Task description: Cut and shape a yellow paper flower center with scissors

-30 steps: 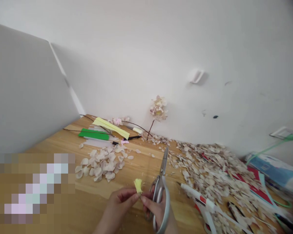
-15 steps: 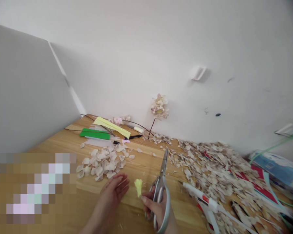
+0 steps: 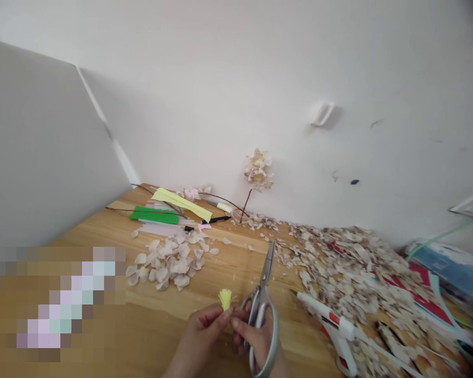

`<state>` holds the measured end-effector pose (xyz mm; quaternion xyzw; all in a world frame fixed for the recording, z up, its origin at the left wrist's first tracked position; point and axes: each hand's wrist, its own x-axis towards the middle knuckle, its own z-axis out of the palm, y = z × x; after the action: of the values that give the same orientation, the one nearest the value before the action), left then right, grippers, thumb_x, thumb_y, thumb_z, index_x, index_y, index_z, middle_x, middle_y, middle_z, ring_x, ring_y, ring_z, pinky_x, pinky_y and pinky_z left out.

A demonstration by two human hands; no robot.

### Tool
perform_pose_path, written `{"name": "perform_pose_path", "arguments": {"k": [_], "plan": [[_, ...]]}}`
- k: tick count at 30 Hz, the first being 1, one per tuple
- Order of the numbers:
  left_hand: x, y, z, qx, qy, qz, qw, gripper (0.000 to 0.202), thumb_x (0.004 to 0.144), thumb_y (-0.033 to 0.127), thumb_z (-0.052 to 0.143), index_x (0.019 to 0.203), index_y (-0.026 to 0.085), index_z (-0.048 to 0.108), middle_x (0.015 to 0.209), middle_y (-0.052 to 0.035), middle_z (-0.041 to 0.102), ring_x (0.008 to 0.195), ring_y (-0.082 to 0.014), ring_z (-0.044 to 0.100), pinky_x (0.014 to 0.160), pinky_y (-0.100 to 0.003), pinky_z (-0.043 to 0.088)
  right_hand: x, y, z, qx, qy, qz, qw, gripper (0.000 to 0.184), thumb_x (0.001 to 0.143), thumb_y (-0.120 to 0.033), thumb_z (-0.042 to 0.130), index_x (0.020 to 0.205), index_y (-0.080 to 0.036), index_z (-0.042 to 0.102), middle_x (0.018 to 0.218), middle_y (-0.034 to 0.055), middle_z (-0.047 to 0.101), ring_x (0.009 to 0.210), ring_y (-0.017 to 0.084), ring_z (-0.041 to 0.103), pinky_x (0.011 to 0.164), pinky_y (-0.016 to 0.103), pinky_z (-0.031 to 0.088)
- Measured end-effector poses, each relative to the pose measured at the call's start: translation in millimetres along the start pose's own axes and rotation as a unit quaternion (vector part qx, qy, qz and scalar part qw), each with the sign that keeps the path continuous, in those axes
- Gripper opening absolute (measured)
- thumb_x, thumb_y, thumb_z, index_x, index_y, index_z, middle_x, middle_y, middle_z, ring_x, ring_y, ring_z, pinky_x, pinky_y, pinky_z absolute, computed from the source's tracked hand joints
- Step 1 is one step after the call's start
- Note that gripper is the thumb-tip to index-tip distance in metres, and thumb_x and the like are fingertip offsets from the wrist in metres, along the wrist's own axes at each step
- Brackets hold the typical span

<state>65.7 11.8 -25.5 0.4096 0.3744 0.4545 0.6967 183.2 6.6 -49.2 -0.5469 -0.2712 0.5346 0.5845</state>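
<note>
Between the fingertips of my left hand is a small fringed yellow paper tuft, its frayed end pointing up. My right hand is wrapped around the handles of a pair of silver scissors, blades closed and pointing away from me. The right thumb and forefinger meet the left fingertips at the tuft's base; whether they also grip it is hidden. Beyond the left hand lies a small pile of pale petals. A petal flower on a brown stem stands upright at the wall.
A white glue gun lies right of the scissors, beside a wide heap of dried petals. Yellow paper, green paper and a black pen lie at the back left. A blue packet sits far right.
My left hand has moved right from beside the tuft and closed on it, meeting the right fingertips. The scissors stay in my right hand, nearly in place.
</note>
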Motion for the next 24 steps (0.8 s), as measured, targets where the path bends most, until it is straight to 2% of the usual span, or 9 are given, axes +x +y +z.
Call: {"name": "perform_pose_path", "arguments": {"k": [2, 5, 8, 10, 12, 14, 17, 21, 24], "plan": [[1, 1, -1.9, -0.01, -0.007, -0.014, 1.0, 0.042, 0.07, 0.054, 0.067, 0.08, 0.015, 0.076, 0.055, -0.0027, 0.064, 0.065, -0.0177, 0.058, 0.075, -0.03, 0.045, -2, 0, 1, 0.001, -0.004, 0.005, 1.0, 0.064, 0.034, -0.049, 0.088, 0.075, -0.019, 0.049, 0.051, -0.0037, 0.063, 0.029, 0.007, 0.048, 0.028, 0.015, 0.033], [1, 3, -1.1, -0.038, -0.048, -0.023, 0.998, 0.049, 0.065, 0.059, 0.068, 0.083, 0.013, 0.074, 0.055, -0.0034, 0.063, 0.057, -0.0159, 0.055, 0.064, -0.029, 0.046, -3, -1, 0, -0.003, -0.014, 0.013, 1.0, 0.061, 0.034, -0.045, 0.088, 0.073, -0.018, 0.05, 0.05, -0.003, 0.063, 0.029, 0.007, 0.047, 0.028, 0.014, 0.031], [-1, 3, 0.2, -0.055, -0.075, -0.028, 0.995, 0.056, 0.061, 0.06, 0.07, 0.091, 0.013, 0.072, 0.063, -0.0039, 0.063, 0.056, -0.0148, 0.055, 0.062, -0.03, 0.046, -3, -2, -1, -0.01, -0.024, 0.014, 1.0, 0.06, 0.035, -0.044, 0.089, 0.073, -0.018, 0.052, 0.051, -0.0023, 0.063, 0.029, 0.007, 0.047, 0.028, 0.015, 0.032], [-2, 4, -1.2, -0.008, -0.047, -0.019, 0.999, 0.057, 0.06, 0.062, 0.07, 0.092, 0.014, 0.071, 0.074, -0.0057, 0.065, 0.062, -0.0162, 0.057, 0.067, -0.031, 0.047, -3, -3, -2, -0.012, -0.029, 0.009, 0.999, 0.06, 0.037, -0.046, 0.088, 0.076, -0.017, 0.052, 0.054, -0.0012, 0.065, 0.03, 0.007, 0.047, 0.029, 0.016, 0.033], [-3, 7, -4.3, 0.07, -0.008, 0.007, 0.997, 0.053, 0.062, 0.062, 0.069, 0.084, 0.014, 0.073, 0.08, -0.0072, 0.065, 0.073, -0.0196, 0.059, 0.073, -0.031, 0.046, -3, -3, -3, -0.011, -0.036, 0.004, 0.999, 0.061, 0.038, -0.048, 0.087, 0.077, -0.018, 0.051, 0.055, -0.0012, 0.065, 0.03, 0.007, 0.047, 0.03, 0.016, 0.035], [-2, 11, -8.0, 0.107, -0.014, 0.019, 0.994, 0.049, 0.065, 0.06, 0.067, 0.076, 0.013, 0.074, 0.073, -0.0065, 0.066, 0.076, -0.0209, 0.059, 0.075, -0.03, 0.044, -4, -4, -3, -0.011, -0.042, 0.003, 0.999, 0.061, 0.038, -0.048, 0.087, 0.076, -0.019, 0.049, 0.054, -0.0029, 0.063, 0.03, 0.006, 0.046, 0.03, 0.016, 0.034], [1, 12, -12.1, 0.069, -0.071, -0.015, 0.995, 0.045, 0.068, 0.055, 0.067, 0.077, 0.012, 0.074, 0.058, -0.0041, 0.065, 0.063, -0.0186, 0.059, 0.067, -0.029, 0.044, -6, -4, -3, -0.012, -0.054, 0.007, 0.998, 0.059, 0.039, -0.045, 0.088, 0.073, -0.02, 0.046, 0.049, -0.005, 0.06, 0.029, 0.006, 0.045, 0.03, 0.015, 0.033], [5, 9, -12.2, 0.024, -0.06, -0.029, 0.997, 0.036, 0.063, 0.046, 0.075, 0.072, 0.011, 0.073, 0.058, -0.0035, 0.067, 0.056, -0.016, 0.058, 0.06, -0.026, 0.041, -9, -5, -2, -0.013, -0.068, 0.011, 0.998, 0.057, 0.04, -0.042, 0.087, 0.072, -0.021, 0.045, 0.05, -0.0047, 0.061, 0.028, 0.005, 0.045, 0.029, 0.013, 0.03], [4, 13, -9.8, 0.019, -0.063, -0.044, 0.997, 0.035, 0.063, 0.046, 0.074, 0.07, 0.011, 0.072, 0.055, -0.0036, 0.066, 0.053, -0.0166, 0.058, 0.058, -0.027, 0.041, -10, -6, -1, -0.018, -0.07, 0.012, 0.997, 0.056, 0.042, -0.038, 0.087, 0.076, -0.02, 0.046, 0.056, -0.002, 0.065, 0.028, 0.004, 0.045, 0.029, 0.013, 0.03]]}}
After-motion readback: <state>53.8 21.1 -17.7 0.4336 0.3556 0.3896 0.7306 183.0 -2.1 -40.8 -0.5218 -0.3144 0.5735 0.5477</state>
